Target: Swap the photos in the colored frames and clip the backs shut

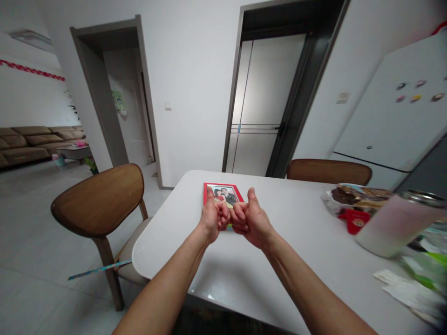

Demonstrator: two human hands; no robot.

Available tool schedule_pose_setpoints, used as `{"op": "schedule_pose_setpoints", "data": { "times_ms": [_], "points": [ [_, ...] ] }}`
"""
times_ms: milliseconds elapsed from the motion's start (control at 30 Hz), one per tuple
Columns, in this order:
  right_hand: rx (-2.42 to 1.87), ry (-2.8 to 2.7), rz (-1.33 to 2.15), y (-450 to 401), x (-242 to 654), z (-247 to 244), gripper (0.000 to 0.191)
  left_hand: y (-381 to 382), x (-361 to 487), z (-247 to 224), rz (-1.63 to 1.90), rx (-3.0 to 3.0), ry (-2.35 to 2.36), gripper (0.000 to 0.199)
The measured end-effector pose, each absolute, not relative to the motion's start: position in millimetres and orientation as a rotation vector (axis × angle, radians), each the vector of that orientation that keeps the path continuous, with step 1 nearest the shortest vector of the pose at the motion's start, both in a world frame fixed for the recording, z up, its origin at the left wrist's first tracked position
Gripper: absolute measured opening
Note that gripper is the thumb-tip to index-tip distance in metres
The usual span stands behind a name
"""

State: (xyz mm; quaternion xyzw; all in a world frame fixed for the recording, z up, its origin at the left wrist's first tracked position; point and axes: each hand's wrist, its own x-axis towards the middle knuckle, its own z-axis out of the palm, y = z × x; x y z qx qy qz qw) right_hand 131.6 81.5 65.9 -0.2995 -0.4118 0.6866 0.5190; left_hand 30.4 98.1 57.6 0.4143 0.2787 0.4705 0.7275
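My left hand (212, 213) and my right hand (251, 217) are raised above the near side of the white table (300, 260). Both are closed into fists with the thumbs pointing up, and nothing shows in either. Their curled fingers meet, or nearly meet, knuckle to knuckle. Just behind them lies a red-framed picture (226, 191) of two people in dark and red clothing. My fists hide its lower part, where a bit of yellow and green shows. I cannot tell whether either hand touches the picture.
A pale pink tumbler (391, 225) stands at the table's right, near a brown food package (361, 195), a red packet (356, 221) and white tissue (407, 291). Wooden chairs stand at left (104, 200) and at the back (328, 170). A thin blue patterned strip (101, 269) juts out by the left chair.
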Motion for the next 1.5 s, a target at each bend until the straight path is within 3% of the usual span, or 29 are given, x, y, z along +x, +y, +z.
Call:
{"op": "schedule_pose_setpoints", "data": {
  "times_ms": [200, 267, 433, 500, 633, 733, 867, 967, 1033, 1167, 1233, 1300, 1400, 1500],
  "points": [
    [-0.799, -1.084, 1.596, 81.5, 128.0, 63.6, 0.061, 97.2, 27.7, 56.9, 1.054, 0.923, 0.652, 0.071],
    [-0.951, -1.247, 1.392, 85.9, 128.0, 58.4, 0.06, 98.9, 26.7, 55.2, 1.057, 0.914, 0.682, 0.071],
    [-1.395, -1.629, 0.444, 116.3, 140.6, 29.9, 0.047, 107.5, 20.5, 24.1, 1.066, 0.853, 0.833, 0.06],
    [-1.426, -1.709, 0.339, 128.0, 147.9, 17.2, 0.029, 110.2, 17.9, 1.2, 1.058, 0.819, 0.908, 0.05],
    [-1.478, -1.937, 0.201, 129.1, 152.0, 0.5, 0.022, 111.4, 19.6, -35.7, 1.081, 0.762, 0.963, 0.024],
    [-1.477, -2.084, 0.164, 109.7, 147.5, -2.5, 0.018, 106.8, 26.1, -41.9, 1.225, 0.767, 0.906, 0.027],
    [-1.434, -2.081, 0.239, 76.9, 151.6, 1.0, 0.03, 82.8, 32.5, -31.8, 1.416, 0.815, 0.86, 0.038],
    [-1.409, -1.742, 0.487, 54.6, 164.7, 6.0, 0.052, 48.0, 34.0, -19.3, 1.437, 0.916, 0.869, 0.03],
    [-1.389, -1.459, 0.691, 37.5, 173.5, 10.0, 0.058, 23.0, 34.4, -9.7, 1.405, 1.203, 0.892, 0.024],
    [-1.248, -0.945, 1.036, -1.2, 186.3, 16.3, 0.059, -10.5, 37.2, 3.7, 1.477, 2.182, 0.761, 0.03],
    [-1.184, -0.78, 1.19, -15.1, 191.0, 15.9, 0.06, -17.8, 41.2, 2.8, 1.617, 2.542, 0.713, 0.024],
    [-1.158, -0.715, 1.337, -20.8, 194.2, 11.7, 0.062, -21.8, 46.8, -4.3, 1.716, 2.734, 0.804, 0.014],
    [-1.156, -0.817, 1.504, -14.3, 195.7, -1.8, 0.061, -24.8, 54.2, -24.0, 1.818, 2.812, 0.934, 0.019],
    [-1.267, -1.112, 1.364, 1.1, 194.6, -20.9, 0.055, -23.2, 54.6, -47.1, 1.794, 2.882, 0.987, 0.022]
  ]
}}
